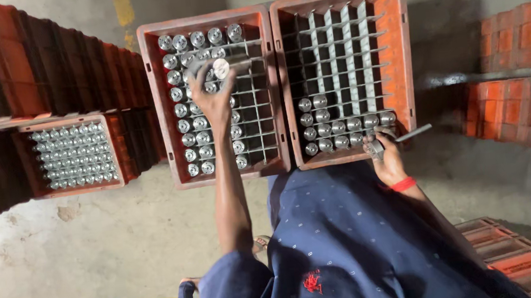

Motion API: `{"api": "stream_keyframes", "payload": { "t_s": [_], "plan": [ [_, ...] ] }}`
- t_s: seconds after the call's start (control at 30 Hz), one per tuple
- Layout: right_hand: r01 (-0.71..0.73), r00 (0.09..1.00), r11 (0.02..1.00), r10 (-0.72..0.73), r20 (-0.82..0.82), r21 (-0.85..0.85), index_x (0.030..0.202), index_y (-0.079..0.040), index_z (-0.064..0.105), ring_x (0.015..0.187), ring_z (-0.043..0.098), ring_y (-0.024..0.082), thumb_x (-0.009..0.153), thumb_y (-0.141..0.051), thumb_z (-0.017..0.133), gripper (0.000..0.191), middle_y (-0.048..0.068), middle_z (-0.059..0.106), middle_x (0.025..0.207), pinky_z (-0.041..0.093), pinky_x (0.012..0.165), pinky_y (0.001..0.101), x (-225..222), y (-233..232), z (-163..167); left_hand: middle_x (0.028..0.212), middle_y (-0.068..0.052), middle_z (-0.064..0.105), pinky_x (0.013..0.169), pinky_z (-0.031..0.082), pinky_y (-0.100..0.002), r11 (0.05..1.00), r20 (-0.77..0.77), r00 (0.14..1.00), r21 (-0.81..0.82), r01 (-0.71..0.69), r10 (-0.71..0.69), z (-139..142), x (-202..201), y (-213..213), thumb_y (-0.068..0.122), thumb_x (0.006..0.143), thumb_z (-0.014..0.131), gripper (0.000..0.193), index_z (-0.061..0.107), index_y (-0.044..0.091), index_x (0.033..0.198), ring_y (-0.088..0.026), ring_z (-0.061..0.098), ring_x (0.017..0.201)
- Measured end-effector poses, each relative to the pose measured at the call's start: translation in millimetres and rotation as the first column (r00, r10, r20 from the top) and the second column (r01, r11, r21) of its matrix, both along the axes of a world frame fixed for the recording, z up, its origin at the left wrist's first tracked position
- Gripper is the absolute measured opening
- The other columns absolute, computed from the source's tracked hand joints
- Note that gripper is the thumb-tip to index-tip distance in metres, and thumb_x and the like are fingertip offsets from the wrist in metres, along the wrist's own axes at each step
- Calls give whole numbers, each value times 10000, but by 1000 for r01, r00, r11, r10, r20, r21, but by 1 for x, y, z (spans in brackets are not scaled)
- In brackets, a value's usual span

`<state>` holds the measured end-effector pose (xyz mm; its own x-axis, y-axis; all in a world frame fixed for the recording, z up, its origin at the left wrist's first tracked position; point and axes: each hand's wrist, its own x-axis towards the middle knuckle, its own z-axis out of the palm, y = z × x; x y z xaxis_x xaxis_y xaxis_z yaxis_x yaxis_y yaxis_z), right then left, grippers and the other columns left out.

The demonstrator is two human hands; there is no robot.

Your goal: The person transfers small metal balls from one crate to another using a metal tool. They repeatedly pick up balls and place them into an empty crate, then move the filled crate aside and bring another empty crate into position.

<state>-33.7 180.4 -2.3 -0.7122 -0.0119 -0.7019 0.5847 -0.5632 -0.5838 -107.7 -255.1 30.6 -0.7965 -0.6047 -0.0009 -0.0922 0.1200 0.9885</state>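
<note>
The left hand [212, 97] reaches out over the left crate [160, 106], an orange plastic tray divided by a metal grid, and its fingers are clenched round a shiny metal cylinder [227, 66] lifted clear of the cells, its round end face turned toward the camera. That cylinder sits at about eleven o'clock from the middle of the view, above the upper half of the left crate. The cells below and to the nine o'clock side of the hand hold upright metal cylinders [197, 138], while the columns toward three o'clock are mostly bare grid.

The right hand [388, 156] rests at the near rim of the right crate [399, 52], at about three o'clock, with a red band [403, 185] on its wrist. Its fingers are closed on a slim metal rod [413, 134] that sticks out toward two o'clock; there may be a second small piece under the fingers, but the blur makes that hard to tell. The near rows of the right crate hold more cylinders [337, 126].

A third, full crate [116, 150] stands at nine o'clock on stacked crates.
</note>
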Motion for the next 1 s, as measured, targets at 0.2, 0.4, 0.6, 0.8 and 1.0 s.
{"api": "stream_keyframes", "payload": {
  "t_s": [0.2, 0.4, 0.6, 0.8, 1.0],
  "plan": [
    [-179, 975, 982, 185, -125, 55, 1157, -59, 578, 862, 683, 238, 1018, -3, 557, 152, 78, 656, 975, 571, 769, 389, -23, -36, -11, 907, -77, 673, 784, 514, -399, 836, 49, 980, 531, 138, -193, -32, 70, 89, 362, 806, 759, 342, 694, 100, 1015, -241, 646, 854],
    [-413, 857, 911, 394, -332, 14, 1238, -36, 602, 925, 682, 211, 1104, -20, 563, 140, 116, 643, 991, 581, 895, 379, -69, -81, 2, 892, -145, 751, 718, 588, -452, 959, 256, 925, 29, 283, -281, -30, 110, 191, 207, 743, 761, 400, 711, 108, 1127, -313, 756, 791],
    [-426, 795, 891, 452, -404, 160, 1173, -41, 589, 892, 671, 181, 1047, -8, 585, 130, 67, 674, 1031, 567, 849, 339, -67, -94, 13, 903, -197, 755, 747, 568, -487, 887, 484, 811, -136, 441, -329, -10, 103, 228, 315, 671, 827, 587, 712, 146, 1222, -373, 736, 847],
    [-574, 740, 812, 569, -358, 105, 1198, -38, 624, 873, 655, 137, 1014, -32, 592, 187, 48, 657, 962, 565, 838, 298, -63, -57, 3, 1016, -186, 760, 847, 582, -442, 842, 410, 746, 120, 527, -525, -31, 101, 252, 372, 683, 844, 556, 721, 100, 1152, -344, 747, 948],
    [-419, 877, 903, 376, -298, -92, 1139, -2, 629, 805, 662, 165, 996, -23, 643, 145, 51, 630, 874, 571, 781, 320, -57, -21, -9, 1028, -195, 771, 876, 560, -434, 728, 564, 543, 161, 667, -622, -37, 97, 275, 352, 713, 834, 540, 725, 49, 1146, -324, 741, 973]
  ]
}}
